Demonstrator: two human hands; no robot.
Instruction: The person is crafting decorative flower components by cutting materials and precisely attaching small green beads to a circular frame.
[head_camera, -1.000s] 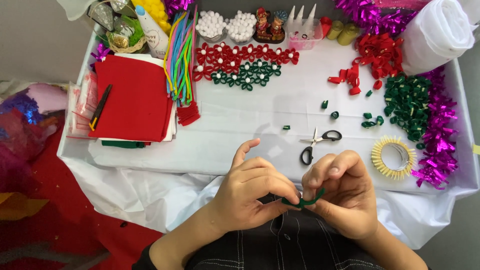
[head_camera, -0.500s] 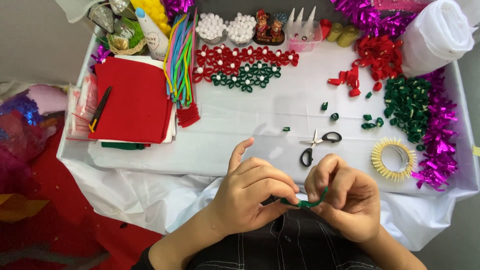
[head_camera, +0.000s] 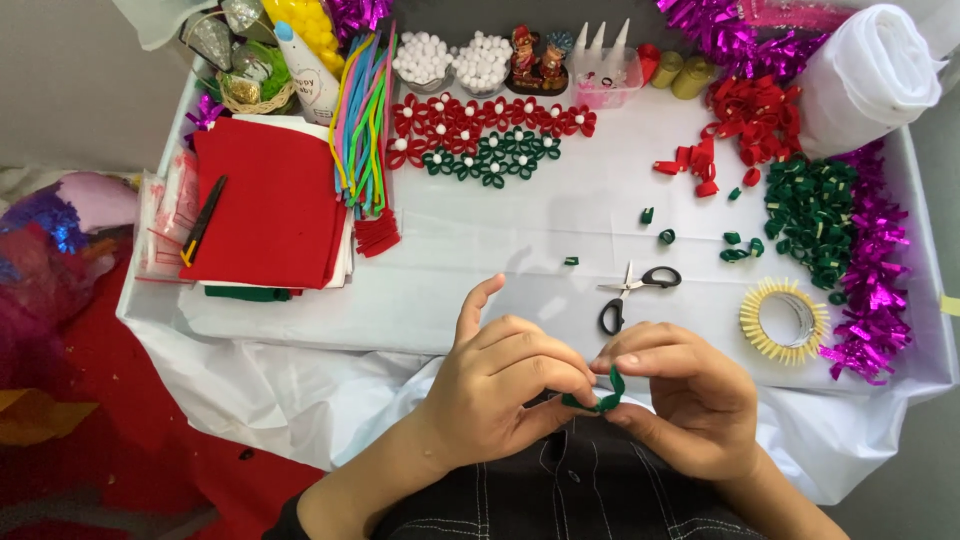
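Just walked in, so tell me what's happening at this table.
A person is bending a small green felt strip into a loop, pinched between the left hand and right hand just off the table's near edge. Scissors lie ahead of them, with finished red and green felt flowers further back.

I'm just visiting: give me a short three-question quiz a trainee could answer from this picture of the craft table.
1. True or false: both hands pinch one green felt strip.
2. What lies on the table nearest the hands? A) scissors B) a stapler C) a ruler
3. What colour is the big felt sheet at the left?

Key:
1. True: left hand and right hand both grip it.
2. A, the scissors.
3. Red.
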